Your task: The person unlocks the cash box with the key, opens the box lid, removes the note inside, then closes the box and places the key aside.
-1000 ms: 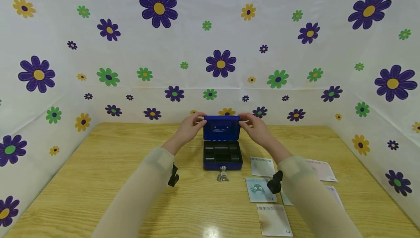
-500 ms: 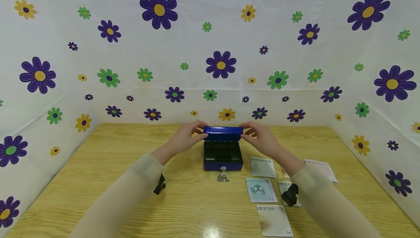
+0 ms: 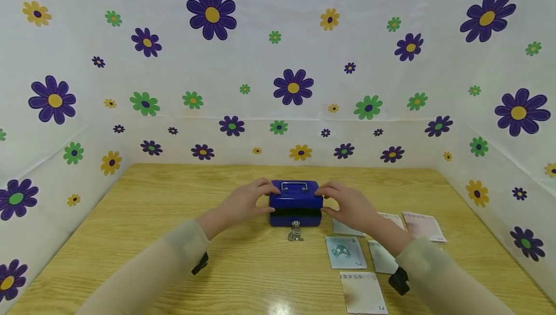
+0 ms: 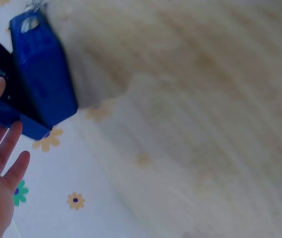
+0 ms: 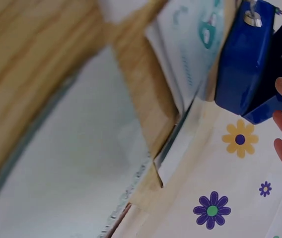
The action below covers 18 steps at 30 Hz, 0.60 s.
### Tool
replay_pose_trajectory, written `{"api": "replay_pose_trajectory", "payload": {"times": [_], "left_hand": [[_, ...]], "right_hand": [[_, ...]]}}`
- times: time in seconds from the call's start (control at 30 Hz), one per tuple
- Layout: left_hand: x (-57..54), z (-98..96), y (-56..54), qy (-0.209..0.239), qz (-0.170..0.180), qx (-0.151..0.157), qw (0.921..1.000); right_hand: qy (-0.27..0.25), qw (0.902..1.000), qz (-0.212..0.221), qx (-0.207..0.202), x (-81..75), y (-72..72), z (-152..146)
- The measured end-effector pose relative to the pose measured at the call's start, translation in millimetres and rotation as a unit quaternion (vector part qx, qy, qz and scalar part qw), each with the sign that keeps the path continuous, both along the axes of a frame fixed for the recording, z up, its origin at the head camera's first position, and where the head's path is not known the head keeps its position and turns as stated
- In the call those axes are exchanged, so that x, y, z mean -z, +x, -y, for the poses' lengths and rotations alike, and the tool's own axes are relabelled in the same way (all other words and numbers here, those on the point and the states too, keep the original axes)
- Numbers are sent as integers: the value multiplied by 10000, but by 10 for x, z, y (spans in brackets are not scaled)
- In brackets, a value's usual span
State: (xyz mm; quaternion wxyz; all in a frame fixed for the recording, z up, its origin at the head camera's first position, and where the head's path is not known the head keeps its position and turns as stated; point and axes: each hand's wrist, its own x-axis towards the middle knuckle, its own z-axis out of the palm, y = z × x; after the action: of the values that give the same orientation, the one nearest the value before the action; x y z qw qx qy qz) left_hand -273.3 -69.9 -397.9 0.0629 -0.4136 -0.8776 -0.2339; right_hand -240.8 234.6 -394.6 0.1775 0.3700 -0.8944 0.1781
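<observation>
A blue cash box [image 3: 296,220] stands on the table in the head view, its lid [image 3: 297,202] tilted partway down with a dark gap at the front. My left hand [image 3: 244,203] holds the lid's left end, thumb at the front edge and fingers on top. At the right end, my right hand [image 3: 349,206] grips the lid in the same way. Keys [image 3: 296,234] hang from the lock at the box's front. Both wrist views show a thumb on the lid's edge, with the box [image 4: 44,69] only partly in frame.
Several paper play notes lie right of the box, among them one with a teal cartoon figure [image 3: 344,252] and a pale one [image 3: 363,292] near the front. A flower-print sheet [image 3: 208,78] stands behind and beside the wooden table [image 3: 143,209].
Both hands have swung the lid forward and down from upright, so its top and folded handle now show. The box base and the keys have stayed in place.
</observation>
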Motion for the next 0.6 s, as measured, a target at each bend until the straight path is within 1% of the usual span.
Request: {"api": "replay_pose_trajectory", "payload": {"times": [0.1, 0.2, 0.43, 0.6], "left_hand": [[47, -8, 38, -255, -281, 124, 9992], [73, -12, 60, -398, -458, 171, 9980], [95, -7, 72, -434, -510, 222, 9975], [117, 0, 93, -533, -560, 396, 9962]], "right_hand": [[397, 9983, -390, -192, 52, 19, -6], [581, 9965, -542, -258, 80, 36, -8], [616, 9970, -404, -223, 81, 59, -9], [774, 9965, -230, -235, 86, 79, 5]]}}
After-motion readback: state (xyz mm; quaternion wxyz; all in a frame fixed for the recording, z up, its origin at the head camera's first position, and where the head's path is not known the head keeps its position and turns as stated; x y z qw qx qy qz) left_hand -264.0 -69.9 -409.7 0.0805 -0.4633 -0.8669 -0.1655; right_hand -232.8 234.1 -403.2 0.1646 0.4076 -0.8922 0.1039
